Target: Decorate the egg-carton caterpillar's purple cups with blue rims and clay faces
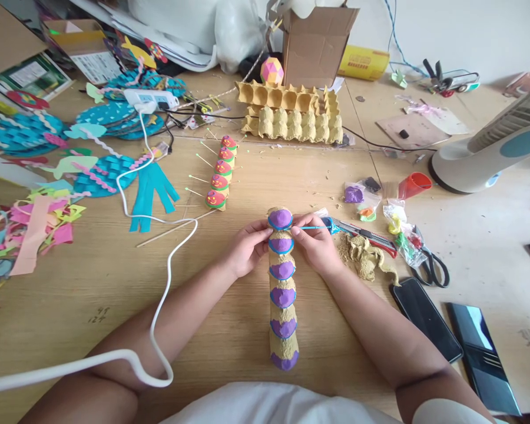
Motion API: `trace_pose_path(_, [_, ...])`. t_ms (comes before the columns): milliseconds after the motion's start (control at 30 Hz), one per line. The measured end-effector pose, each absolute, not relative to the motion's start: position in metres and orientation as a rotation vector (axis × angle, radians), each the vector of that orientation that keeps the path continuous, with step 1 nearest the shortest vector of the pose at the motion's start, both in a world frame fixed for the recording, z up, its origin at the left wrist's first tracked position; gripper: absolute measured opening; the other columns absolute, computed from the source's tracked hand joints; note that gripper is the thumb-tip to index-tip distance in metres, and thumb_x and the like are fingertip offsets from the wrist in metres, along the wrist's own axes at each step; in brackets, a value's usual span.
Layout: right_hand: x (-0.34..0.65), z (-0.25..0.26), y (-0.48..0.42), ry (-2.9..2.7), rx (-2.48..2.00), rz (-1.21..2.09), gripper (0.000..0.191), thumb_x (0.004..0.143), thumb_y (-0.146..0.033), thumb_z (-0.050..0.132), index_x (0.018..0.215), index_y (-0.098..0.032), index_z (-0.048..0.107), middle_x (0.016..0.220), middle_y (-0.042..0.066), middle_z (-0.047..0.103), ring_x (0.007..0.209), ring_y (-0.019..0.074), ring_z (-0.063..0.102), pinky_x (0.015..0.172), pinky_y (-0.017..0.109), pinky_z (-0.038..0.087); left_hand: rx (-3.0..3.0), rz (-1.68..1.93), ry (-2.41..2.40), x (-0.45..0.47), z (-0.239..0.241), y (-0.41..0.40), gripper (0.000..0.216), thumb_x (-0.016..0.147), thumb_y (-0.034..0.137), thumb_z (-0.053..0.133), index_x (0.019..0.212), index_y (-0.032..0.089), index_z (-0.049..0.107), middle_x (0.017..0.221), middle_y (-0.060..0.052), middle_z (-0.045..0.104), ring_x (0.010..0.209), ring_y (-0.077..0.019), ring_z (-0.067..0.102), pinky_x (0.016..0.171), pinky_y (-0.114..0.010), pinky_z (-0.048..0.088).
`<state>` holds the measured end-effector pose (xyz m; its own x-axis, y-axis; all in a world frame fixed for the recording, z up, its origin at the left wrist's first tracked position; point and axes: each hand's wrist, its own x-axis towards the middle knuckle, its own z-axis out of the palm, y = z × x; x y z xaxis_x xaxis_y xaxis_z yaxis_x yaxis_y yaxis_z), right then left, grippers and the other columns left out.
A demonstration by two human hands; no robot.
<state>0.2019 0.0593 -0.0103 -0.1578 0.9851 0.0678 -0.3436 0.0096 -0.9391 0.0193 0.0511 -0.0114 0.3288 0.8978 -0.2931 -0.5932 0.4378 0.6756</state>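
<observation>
A long strip of egg-carton cups (283,288) lies on the wooden table (221,306), pointing away from me. Each cup carries a purple clay patch edged in blue. My left hand (246,247) grips the strip's left side near the far end, fingers curled against it. On the other side my right hand (314,242) pinches a thin blue clay strand (311,227) that runs right toward a blue clay lump (328,224). Its fingertips press the strand at the second cup.
A finished colourful caterpillar (221,174) with pin legs lies beyond. Egg trays (291,112) and a cardboard box (318,41) stand at the back. Clay bags (362,197), carton scraps (367,257), scissors (430,265), two phones (426,318) and a fan (490,147) lie right. A white cable (159,306) crosses left.
</observation>
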Motion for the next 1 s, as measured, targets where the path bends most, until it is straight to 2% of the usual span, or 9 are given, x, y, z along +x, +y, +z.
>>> trace_pose_path(233, [0.2016, -0.0110, 0.0591, -1.098, -0.830, 1.411, 0.025, 0.083, -0.038, 0.087, 0.084, -0.024, 0.066, 0.091, -0.002, 0.071, 0.086, 0.0139, 0.064, 0.082, 0.029, 0.050, 0.468, 1.024, 0.710, 0.0191, -0.0115, 0.0510, 0.030, 0.072, 0.025, 0.091, 0.098, 0.015, 0.080, 0.092, -0.002, 0.081, 0.074, -0.0105, 0.074, 0.067, -0.017, 0.059])
trace_pose_path(467, [0.1995, -0.0061, 0.0580, -1.127, -0.897, 1.362, 0.030, 0.081, -0.044, 0.087, 0.082, -0.024, 0.064, 0.094, 0.001, 0.074, 0.090, 0.0177, 0.067, 0.082, 0.033, 0.054, 0.464, 1.017, 0.694, 0.0183, -0.0114, 0.0513, 0.031, 0.071, 0.025, 0.092, 0.098, 0.016, 0.081, 0.092, -0.003, 0.081, 0.074, -0.0114, 0.074, 0.068, -0.019, 0.060])
trace_pose_path(767, [0.2029, -0.0121, 0.0583, -1.149, -0.818, 1.422, 0.025, 0.084, -0.040, 0.085, 0.085, -0.026, 0.065, 0.098, 0.000, 0.072, 0.097, 0.0187, 0.068, 0.091, 0.035, 0.053, 0.435, 1.024, 0.691, 0.0160, -0.0087, 0.0515, 0.028, 0.073, 0.022, 0.090, 0.098, 0.015, 0.081, 0.090, -0.004, 0.081, 0.071, -0.0114, 0.074, 0.065, -0.017, 0.059])
trace_pose_path(1000, [0.1997, -0.0093, 0.0580, -1.156, -0.847, 1.364, 0.024, 0.083, -0.038, 0.086, 0.083, -0.025, 0.066, 0.095, 0.000, 0.073, 0.091, 0.0165, 0.067, 0.084, 0.032, 0.053, 0.446, 1.024, 0.665, 0.0165, -0.0099, 0.0506, 0.028, 0.072, 0.024, 0.091, 0.098, 0.016, 0.081, 0.092, -0.004, 0.081, 0.075, -0.0111, 0.074, 0.068, -0.017, 0.059])
